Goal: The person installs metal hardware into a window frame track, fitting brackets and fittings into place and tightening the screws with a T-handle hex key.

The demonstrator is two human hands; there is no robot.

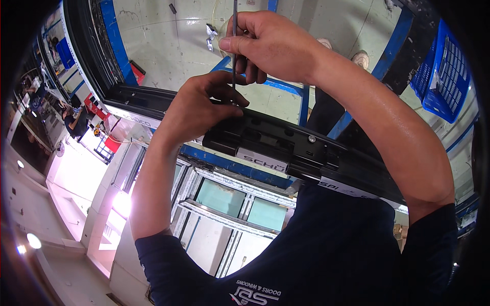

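My right hand (270, 48) grips a long, thin, dark metal rod (235, 56) between thumb and fingers. The rod stands nearly upright, its top running out of view; whether it is a hex key or a screwdriver shaft cannot be told. My left hand (201, 107) is closed at the rod's lower end, thumb and fingertips together just over a black frame profile (357, 158). What they pinch there is hidden. Next to the left thumb, a black hinge-like fitting (270, 137) with slots and holes sits on the profile. A round silver screw head (312, 138) shows farther right.
Another black profile side (84, 46) rises at the left, joining at a corner. Blue metal supports (115, 41) stand under the frame. A blue plastic basket (444, 76) is at the upper right. A small silver part (211, 33) lies beyond my hands. Several light-framed window units (222, 196) stand behind.
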